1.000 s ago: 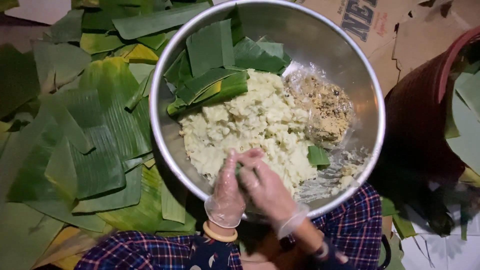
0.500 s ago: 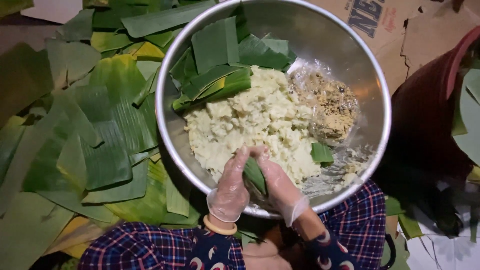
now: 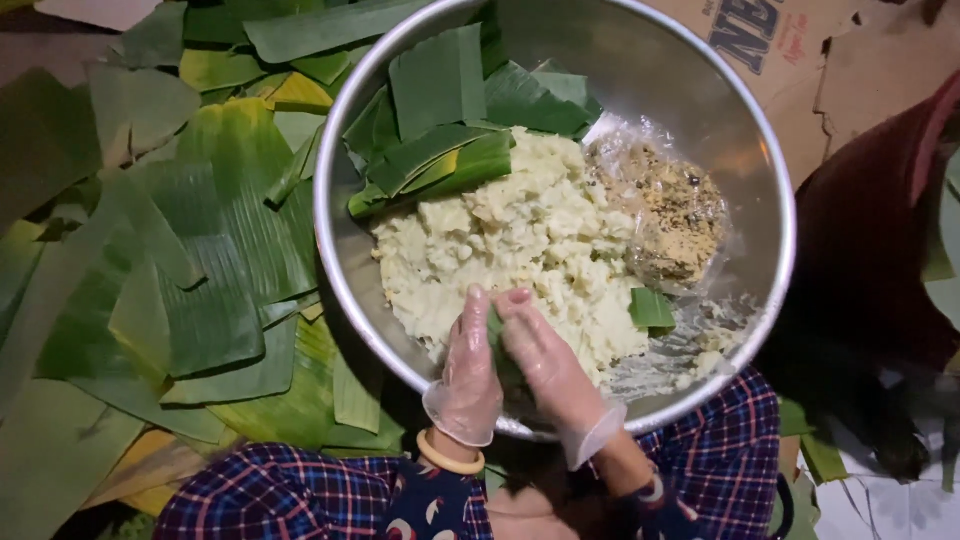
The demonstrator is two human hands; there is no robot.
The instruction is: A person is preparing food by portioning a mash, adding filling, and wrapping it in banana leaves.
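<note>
A large steel bowl [image 3: 745, 130] holds pale yellow mashed dough [image 3: 520, 240], a clear plastic bag of brown speckled filling [image 3: 672, 210] and several folded green leaf pieces [image 3: 440, 110]. My left hand [image 3: 470, 375] and my right hand [image 3: 545, 365], both in thin clear gloves, are pressed together at the bowl's near rim. Between them they grip a small green leaf parcel [image 3: 498, 335], mostly hidden by the fingers. A yellow bangle sits on my left wrist.
Many cut banana leaves [image 3: 180, 250] are spread on the left. Flattened cardboard [image 3: 820, 50] lies at the top right, a dark red tub [image 3: 880, 220] at the right. A small leaf scrap [image 3: 652, 308] rests in the bowl. My plaid-clothed legs are below.
The hands first pressed on the dough; now a green leaf shows between them and they sit closed around it, slightly nearer the rim.
</note>
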